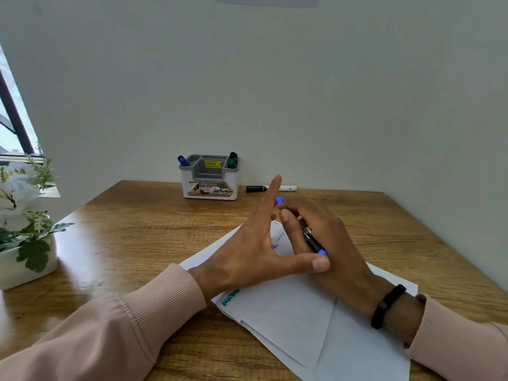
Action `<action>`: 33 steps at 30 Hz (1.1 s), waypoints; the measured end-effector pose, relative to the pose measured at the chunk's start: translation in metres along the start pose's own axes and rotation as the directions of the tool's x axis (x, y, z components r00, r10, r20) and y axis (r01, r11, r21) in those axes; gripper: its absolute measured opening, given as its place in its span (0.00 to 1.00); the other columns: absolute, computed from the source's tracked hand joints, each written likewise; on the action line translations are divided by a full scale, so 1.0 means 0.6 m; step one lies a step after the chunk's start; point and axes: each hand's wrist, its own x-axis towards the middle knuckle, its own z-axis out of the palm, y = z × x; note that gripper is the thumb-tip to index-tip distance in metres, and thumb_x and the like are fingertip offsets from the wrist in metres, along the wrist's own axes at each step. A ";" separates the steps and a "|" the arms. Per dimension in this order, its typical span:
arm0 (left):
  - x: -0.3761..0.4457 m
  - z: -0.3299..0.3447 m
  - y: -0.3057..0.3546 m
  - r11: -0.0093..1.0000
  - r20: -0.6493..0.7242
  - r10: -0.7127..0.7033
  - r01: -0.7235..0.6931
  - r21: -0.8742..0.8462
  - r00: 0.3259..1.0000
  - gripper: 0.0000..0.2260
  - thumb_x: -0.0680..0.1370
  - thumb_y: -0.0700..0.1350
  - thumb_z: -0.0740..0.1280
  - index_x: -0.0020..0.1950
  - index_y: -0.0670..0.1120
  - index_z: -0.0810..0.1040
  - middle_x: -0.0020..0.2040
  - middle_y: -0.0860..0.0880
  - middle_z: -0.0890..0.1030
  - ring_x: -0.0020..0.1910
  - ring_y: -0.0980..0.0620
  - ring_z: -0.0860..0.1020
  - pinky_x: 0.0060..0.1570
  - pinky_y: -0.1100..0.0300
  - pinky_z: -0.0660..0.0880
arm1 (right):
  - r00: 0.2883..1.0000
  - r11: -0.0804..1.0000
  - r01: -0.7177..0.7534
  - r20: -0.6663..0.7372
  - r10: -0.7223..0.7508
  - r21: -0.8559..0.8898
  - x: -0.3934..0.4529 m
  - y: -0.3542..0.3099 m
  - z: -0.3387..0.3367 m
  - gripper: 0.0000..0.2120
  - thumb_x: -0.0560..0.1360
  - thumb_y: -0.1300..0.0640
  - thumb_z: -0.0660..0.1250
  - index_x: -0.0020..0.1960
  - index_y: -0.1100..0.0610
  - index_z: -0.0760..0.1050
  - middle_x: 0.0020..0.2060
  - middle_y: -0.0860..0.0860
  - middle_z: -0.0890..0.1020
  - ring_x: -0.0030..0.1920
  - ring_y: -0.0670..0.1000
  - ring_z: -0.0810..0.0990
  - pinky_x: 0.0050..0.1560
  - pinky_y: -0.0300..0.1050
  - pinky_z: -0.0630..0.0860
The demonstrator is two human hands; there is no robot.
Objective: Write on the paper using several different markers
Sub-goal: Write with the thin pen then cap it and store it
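White paper sheets [288,312] lie on the wooden table [137,229], with green writing near the left edge and small blue marks further up. My right hand [338,243] grips a black marker with blue ends [312,240] above the paper. My left hand [255,248] is spread, index finger pointing up, thumb tip touching the marker's near end. A blue cap end [279,200] shows just past my left index finger. A black-capped white marker [270,188] lies by the wall.
A white and grey organiser [210,178] stands at the back against the wall, holding a blue marker [182,160] and a green marker [232,160]. A white pot of artificial flowers [24,229] sits at the left table edge. A window is at far left.
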 end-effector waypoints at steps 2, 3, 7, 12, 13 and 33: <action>0.000 0.001 0.000 1.000 -0.010 0.027 -0.027 0.004 1.000 0.62 0.63 0.63 0.80 0.78 0.68 0.34 0.76 0.65 0.59 0.78 0.61 0.60 0.76 0.48 0.65 | 1.000 1.000 0.000 0.016 0.001 -0.013 -0.001 -0.002 -0.001 0.13 0.84 0.49 0.59 0.61 0.51 0.79 0.52 0.44 0.83 0.52 0.45 0.80 0.51 0.45 0.78; 0.000 0.002 0.000 0.999 -0.017 0.038 -0.038 0.008 0.999 0.62 0.63 0.62 0.81 0.78 0.69 0.34 0.76 0.65 0.59 0.79 0.61 0.59 0.76 0.46 0.65 | 1.000 1.000 0.002 0.027 -0.001 -0.025 -0.002 -0.003 0.000 0.13 0.84 0.48 0.59 0.61 0.50 0.79 0.52 0.44 0.82 0.52 0.45 0.80 0.50 0.46 0.79; 0.000 0.001 0.002 0.997 -0.059 0.068 -0.066 0.030 0.996 0.61 0.63 0.61 0.82 0.77 0.71 0.36 0.79 0.60 0.61 0.78 0.60 0.60 0.75 0.44 0.66 | 0.998 0.998 -0.002 0.069 0.007 -0.062 -0.003 -0.002 -0.002 0.16 0.83 0.44 0.58 0.64 0.49 0.77 0.55 0.45 0.81 0.53 0.45 0.80 0.50 0.50 0.81; -0.002 -0.003 0.004 0.989 -0.065 0.115 -0.107 0.105 0.991 0.60 0.63 0.61 0.82 0.78 0.72 0.38 0.78 0.58 0.63 0.76 0.59 0.64 0.73 0.44 0.67 | 0.998 0.999 -0.001 0.061 0.004 -0.046 -0.003 -0.004 -0.003 0.15 0.82 0.45 0.61 0.65 0.48 0.75 0.56 0.44 0.82 0.53 0.46 0.81 0.50 0.52 0.80; -0.002 -0.005 0.003 0.985 -0.064 0.122 -0.114 0.127 0.990 0.60 0.63 0.61 0.82 0.78 0.71 0.38 0.78 0.57 0.63 0.74 0.58 0.66 0.73 0.45 0.68 | 0.998 0.999 0.004 0.065 -0.001 -0.042 -0.003 -0.004 -0.002 0.16 0.81 0.46 0.62 0.66 0.48 0.75 0.56 0.44 0.82 0.53 0.47 0.81 0.51 0.52 0.81; -0.001 -0.045 -0.009 0.907 0.056 0.188 -0.195 0.373 0.981 0.61 0.63 0.65 0.80 0.79 0.68 0.35 0.79 0.59 0.59 0.70 0.54 0.68 0.74 0.45 0.63 | 0.892 0.709 -0.426 0.133 0.431 0.561 0.017 -0.005 -0.013 0.13 0.78 0.57 0.75 0.62 0.55 0.83 0.41 0.53 0.90 0.38 0.53 0.88 0.37 0.46 0.84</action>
